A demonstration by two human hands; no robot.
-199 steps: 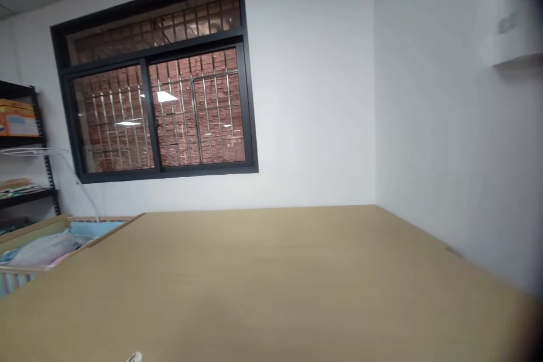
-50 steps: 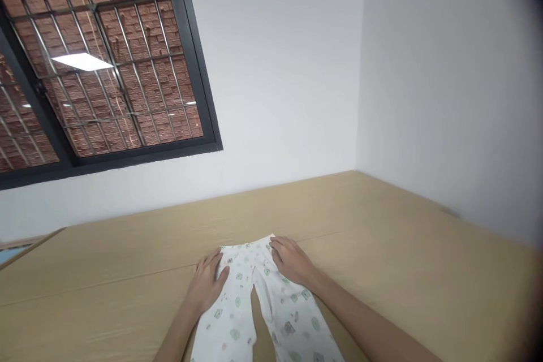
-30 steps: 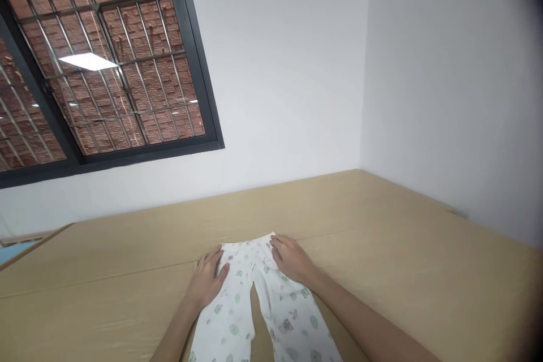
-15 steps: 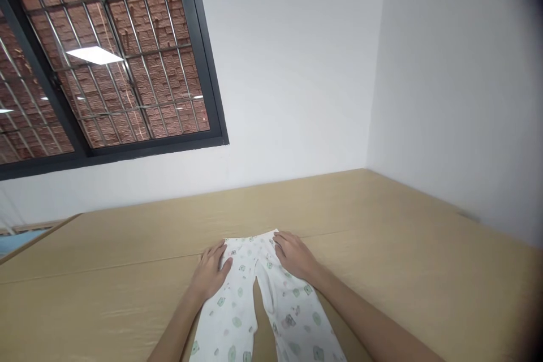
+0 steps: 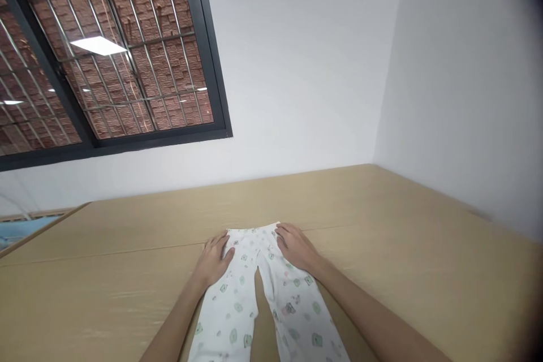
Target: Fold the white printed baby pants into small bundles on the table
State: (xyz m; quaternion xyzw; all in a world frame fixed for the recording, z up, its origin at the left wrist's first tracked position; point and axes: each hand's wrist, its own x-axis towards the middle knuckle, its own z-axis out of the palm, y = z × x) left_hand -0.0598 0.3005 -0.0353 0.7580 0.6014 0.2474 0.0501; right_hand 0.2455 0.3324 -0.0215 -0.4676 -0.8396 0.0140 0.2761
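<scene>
A small pair of white trousers (image 5: pixel 250 288) with a green print lies flat on the light wooden table (image 5: pixel 403 260), waistband away from me and both legs running toward me. My left hand (image 5: pixel 215 259) rests flat on the left side of the waist, fingers stretched out. On the right side of the waist, my right hand (image 5: pixel 296 246) lies flat with its fingers spread. Neither hand grips the cloth.
The table meets white walls at the back and right, forming a corner (image 5: pixel 373 164). A black-framed window (image 5: pixel 106 62) with bars and a brick wall behind it fills the upper left. A blue-lined wooden edge (image 5: pixel 25 223) shows at far left.
Earlier the table was bare with no hands in view. Over the last second my view drifted slightly; both hands stay flat on the trousers' waist, barely shifting.
</scene>
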